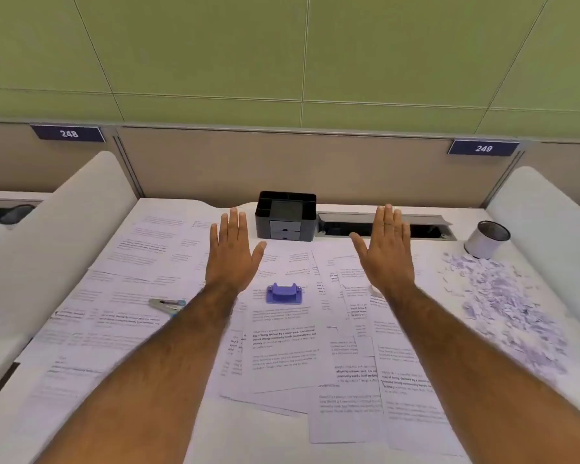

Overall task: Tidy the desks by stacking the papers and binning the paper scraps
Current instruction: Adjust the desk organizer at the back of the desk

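Papers (282, 346): loose printed sheets spread over most of the bench (265, 440), overlapping at odd angles, not stacked. They run from the left divider (81, 209) across to just short of the right side.

Paper scraps (513, 306): a dense pile of small torn bits on the right side of the bench, just beside the rightmost sheets. A few more show at the far left edge, on the next desk.

Your hands: left hand (231, 259) and right hand (387, 252) are both flat, fingers straight and together, palms down over the far half of the papers. Neither grips anything. I can't tell whether they touch the sheets.

On the papers:
- purple plastic item (284, 294), between your forearms
- small grey-and-blue stapler-like tool (168, 304), just left of your left forearm

Containers:
- black organiser (287, 216) at the back centre, open compartments on top, two small drawers in front, both closed. Contents not visible.
- white cup (488, 239) at the back right, upright, touching the far edge of the scrap pile. Inside is dark, contents unreadable.
- cable slot (382, 227) in the bench behind your right hand, lid up, dark inside.

Back partition carries plates 248 (68, 133) and 249 (483, 148).
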{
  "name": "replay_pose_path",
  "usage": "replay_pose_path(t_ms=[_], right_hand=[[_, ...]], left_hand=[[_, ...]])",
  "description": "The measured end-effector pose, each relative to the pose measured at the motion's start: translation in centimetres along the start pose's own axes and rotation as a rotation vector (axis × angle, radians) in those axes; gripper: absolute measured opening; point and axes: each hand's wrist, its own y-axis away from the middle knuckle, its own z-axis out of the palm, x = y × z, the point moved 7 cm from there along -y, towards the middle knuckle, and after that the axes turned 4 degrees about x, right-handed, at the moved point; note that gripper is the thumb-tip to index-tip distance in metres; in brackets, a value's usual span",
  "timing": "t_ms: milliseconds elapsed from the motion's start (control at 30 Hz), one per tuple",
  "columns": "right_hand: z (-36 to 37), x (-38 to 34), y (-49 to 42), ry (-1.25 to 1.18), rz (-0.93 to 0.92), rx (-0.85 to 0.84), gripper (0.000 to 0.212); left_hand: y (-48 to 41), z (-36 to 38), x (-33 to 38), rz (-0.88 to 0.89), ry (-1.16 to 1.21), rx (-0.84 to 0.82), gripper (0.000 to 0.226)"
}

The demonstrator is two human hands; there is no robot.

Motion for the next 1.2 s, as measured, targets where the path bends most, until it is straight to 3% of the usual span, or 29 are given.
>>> replay_pose_path(t_ms=[367, 500, 633, 1200], right_hand=[[9.9, 2.5, 10.4, -0.026, 0.032, -0.32, 0.088], [12.3, 3.1, 14.3, -0.054, -0.005, -0.393, 0.088], [14.4, 3.9, 17.5, -0.059, -0.029, -0.47, 0.087], [16.1, 4.8, 20.5, -0.076, -0.056, -0.471, 0.081]], left_hand=[[11.7, 10.7, -0.2, -0.071, -0.005, -0.326, 0.091], [15.1, 13.2, -0.3, -0.064, 0.028, -0.387, 0.107], [18.0, 15.1, -0.7, -0.079, 0.047, -0.431, 0.106], [20.6, 16.4, -0.3, -0.099, 0.065, -0.42, 0.089]])
